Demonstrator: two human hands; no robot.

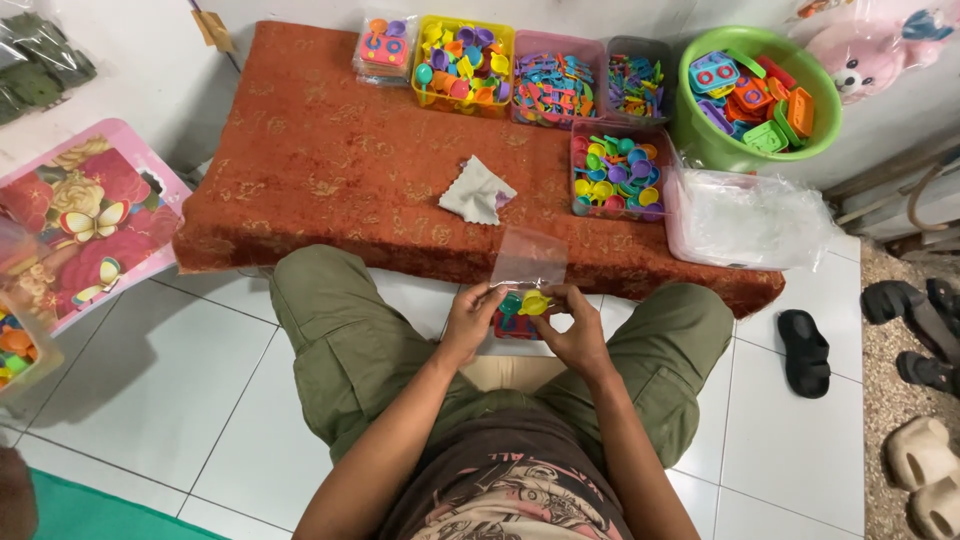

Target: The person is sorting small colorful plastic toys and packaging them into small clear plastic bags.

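Clear plastic bag [529,258] and small toys [524,304] pinched between both hands [528,318], held together above the lap

Single head-worn camera, looking steeply down from above the seated person, facing forward over the knees, lap close at the lower edge, low red-covered worktop [330,170] farther up, white tiled floor [170,390] around, edges probably wide-angle stretched, no second view

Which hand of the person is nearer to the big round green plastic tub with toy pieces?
Right. The right hand is below and left of the big round green plastic tub, on its side of the body. The left hand is farther left.
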